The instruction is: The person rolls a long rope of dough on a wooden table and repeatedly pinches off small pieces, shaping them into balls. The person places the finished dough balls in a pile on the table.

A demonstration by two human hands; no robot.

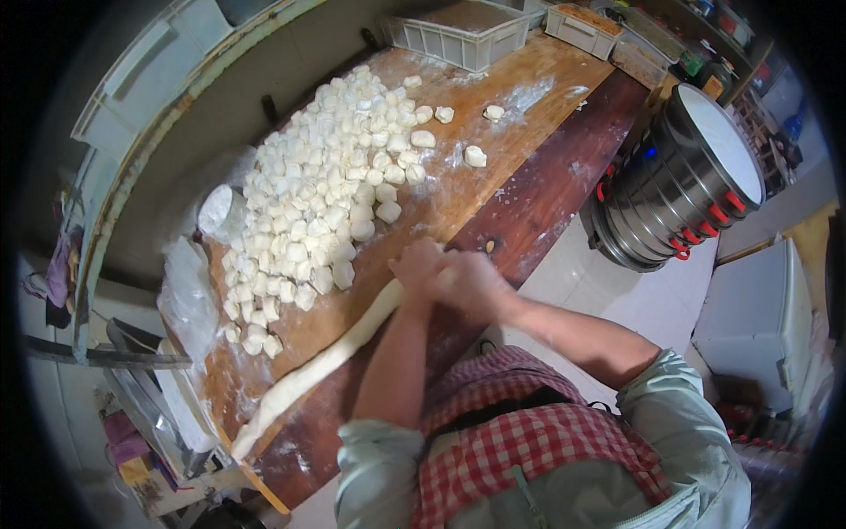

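A long rope of pale dough (317, 370) lies slantwise along the near side of the floured wooden table (522, 192). At its upper right end, my left hand (421, 268) is on the dough. My right hand (472, 284), blurred, is beside and against the left, its fingers closed around the rope's end. Beyond my hands a large heap of small cut dough pieces (317, 185) covers the table's far left part. A few loose dough pieces (474, 157) sit apart to the right of the heap.
A flour-dusted tub (223, 213) and a clear plastic bag (190, 291) stand at the left edge. Plastic crates (456, 43) and food containers (581, 32) line the far end. Right of the table rises a stack of steel cylinder tiers with red clips (681, 178), near a white chest (753, 324).
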